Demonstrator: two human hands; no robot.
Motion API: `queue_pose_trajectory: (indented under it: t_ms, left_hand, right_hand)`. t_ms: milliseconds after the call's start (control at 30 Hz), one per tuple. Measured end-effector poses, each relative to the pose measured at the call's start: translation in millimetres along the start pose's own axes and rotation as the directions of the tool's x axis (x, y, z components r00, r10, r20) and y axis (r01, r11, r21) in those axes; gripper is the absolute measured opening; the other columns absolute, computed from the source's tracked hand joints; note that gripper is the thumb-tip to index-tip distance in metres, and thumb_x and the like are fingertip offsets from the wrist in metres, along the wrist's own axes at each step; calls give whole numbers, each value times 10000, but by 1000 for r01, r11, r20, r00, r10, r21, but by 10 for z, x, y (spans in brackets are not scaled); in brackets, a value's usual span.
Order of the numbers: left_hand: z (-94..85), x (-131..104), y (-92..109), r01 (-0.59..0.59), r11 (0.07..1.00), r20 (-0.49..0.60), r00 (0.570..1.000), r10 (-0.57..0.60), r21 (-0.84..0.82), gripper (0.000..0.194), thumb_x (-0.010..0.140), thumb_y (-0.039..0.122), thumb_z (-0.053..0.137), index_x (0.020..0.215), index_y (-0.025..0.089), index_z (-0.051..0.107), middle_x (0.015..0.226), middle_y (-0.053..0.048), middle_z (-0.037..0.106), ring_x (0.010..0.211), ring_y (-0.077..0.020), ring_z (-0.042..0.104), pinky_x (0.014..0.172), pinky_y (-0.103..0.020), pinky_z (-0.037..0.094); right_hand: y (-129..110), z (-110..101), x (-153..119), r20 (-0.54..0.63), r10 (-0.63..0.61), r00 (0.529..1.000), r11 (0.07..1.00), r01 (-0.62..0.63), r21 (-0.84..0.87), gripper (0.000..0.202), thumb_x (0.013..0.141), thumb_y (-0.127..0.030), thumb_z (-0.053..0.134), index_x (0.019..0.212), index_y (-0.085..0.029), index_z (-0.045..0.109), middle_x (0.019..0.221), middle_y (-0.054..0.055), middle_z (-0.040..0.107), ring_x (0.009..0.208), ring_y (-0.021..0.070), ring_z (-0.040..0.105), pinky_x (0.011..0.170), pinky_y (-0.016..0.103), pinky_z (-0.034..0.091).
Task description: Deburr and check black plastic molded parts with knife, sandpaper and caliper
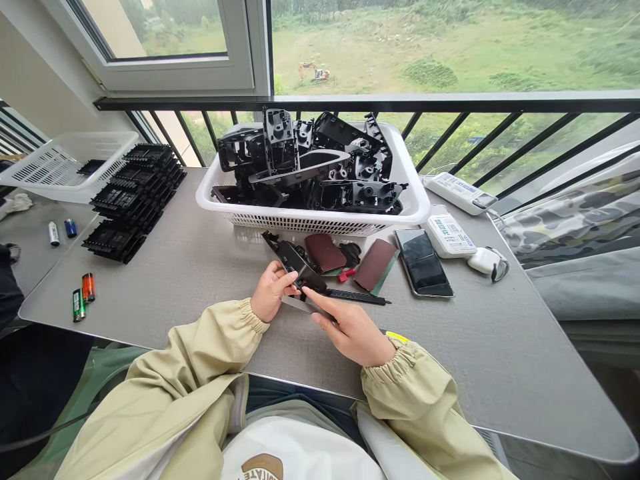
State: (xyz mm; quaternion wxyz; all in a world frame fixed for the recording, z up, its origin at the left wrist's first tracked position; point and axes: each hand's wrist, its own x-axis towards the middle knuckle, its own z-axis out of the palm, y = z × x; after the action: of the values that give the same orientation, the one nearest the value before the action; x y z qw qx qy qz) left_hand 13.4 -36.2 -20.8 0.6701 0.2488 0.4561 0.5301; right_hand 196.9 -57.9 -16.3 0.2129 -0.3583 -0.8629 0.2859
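Note:
My left hand (270, 293) is closed on the near end of a black molded plastic part (293, 259), holding it tilted over the table. Over the part's near edge reaches my right hand (353, 330), its index finger stretched along the edge and the other fingers curled. What those curled fingers hold is hidden; a yellow end (397, 336) shows beside the right wrist. Just beyond the hands lie a dark red sandpaper piece (325, 252), another sandpaper piece (376, 265), a small red object (346, 275) and a long thin black strip (357, 296).
A white basket (320, 223) heaped with black plastic parts stands at the back. Stacked black parts (135, 200), batteries (88, 287) and a second white basket (45, 177) are leftward. On the right lie a phone (423, 263), white boxy devices (449, 232) and an earbud-like case (484, 260).

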Motion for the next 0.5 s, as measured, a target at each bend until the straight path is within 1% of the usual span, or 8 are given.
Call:
queue_pose_trajectory:
  t_ms: [67, 133, 200, 267, 333, 400, 500]
  left_hand:
    - [-4, -2, -21, 37, 999, 23, 999, -37, 14, 474, 571, 384, 822, 821, 191, 468, 611, 70, 594, 519, -79, 571, 516, -213, 518]
    - [-4, -7, -29, 80, 997, 49, 996, -80, 18, 471, 586, 399, 812, 836, 193, 471, 631, 55, 606, 556, -102, 601, 516, -223, 520]
    - [0, -8, -20, 99, 995, 51, 994, -99, 1, 470, 587, 398, 811, 840, 193, 473, 662, 44, 624, 572, -113, 620, 528, -233, 525]
    - [7, -6, 1, 90, 995, 27, 996, -89, -37, 475, 580, 399, 814, 837, 194, 471, 684, 37, 640, 562, -116, 627, 533, -241, 524]
    - [14, -3, 23, 78, 994, 17, 997, -77, -70, 483, 562, 390, 826, 833, 188, 481, 702, 27, 659, 554, -114, 627, 540, -242, 522]
    - [17, -4, 35, 77, 994, 37, 997, -74, -81, 471, 549, 368, 837, 828, 171, 512, 690, 18, 661, 567, -107, 625, 558, -233, 522]
    - [13, -11, 23, 103, 993, 70, 993, -98, -64, 435, 544, 332, 847, 811, 142, 561, 667, 12, 652, 583, -97, 617, 583, -220, 523]
  right_hand:
    - [-14, 2, 5, 11, -5, 1000, 1000, 5, 9, 485, 962, -231, 410, 1445, -202, 392, 1233, 79, 672, 1024, 202, 684, 851, 329, 557]
    - [-21, 4, 5, 9, -12, 1000, 1000, 12, 13, 481, 959, -232, 416, 1439, -209, 400, 1260, 79, 656, 1051, 205, 675, 869, 335, 553]
    - [-19, 4, -2, -28, -7, 1000, 1000, 7, 16, 467, 957, -247, 428, 1422, -202, 425, 1274, 89, 646, 1061, 209, 671, 878, 342, 552]
    - [-12, 4, -9, -87, 24, 996, 1000, -22, 17, 459, 955, -267, 439, 1406, -183, 442, 1254, 104, 656, 1028, 208, 684, 862, 337, 558]
    - [-4, 4, -13, -118, 54, 992, 998, -53, 14, 462, 956, -279, 440, 1405, -171, 440, 1214, 111, 678, 991, 205, 696, 839, 328, 564]
    - [2, 8, -11, -108, 52, 993, 999, -52, 4, 470, 958, -283, 436, 1415, -177, 428, 1201, 107, 685, 986, 205, 696, 827, 326, 565]
    - [8, 20, -2, -78, 29, 997, 999, -30, -18, 479, 958, -281, 427, 1429, -197, 411, 1200, 101, 683, 970, 211, 698, 799, 333, 569]
